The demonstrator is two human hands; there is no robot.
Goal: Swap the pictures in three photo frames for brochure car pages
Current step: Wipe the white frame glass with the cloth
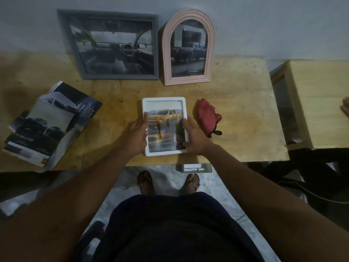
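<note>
A small white photo frame [164,103] with a yellow pickup picture is in front of me, near the table's front edge. My left hand [135,135] grips its left edge, thumb on the front. My right hand [194,137] grips its right edge. A large grey frame [111,44] with a car interior picture leans against the wall at the back. Beside it on the right stands a pink arched frame [188,48] showing a dark pickup. A stack of car brochures [51,123] lies at the left, its top pages folded open.
A crumpled red cloth [206,116] lies just right of the white frame. The wooden table [245,114] ends at its front edge near my feet. A second wooden surface [317,99] stands to the right. A small white box [194,168] sits under the table edge.
</note>
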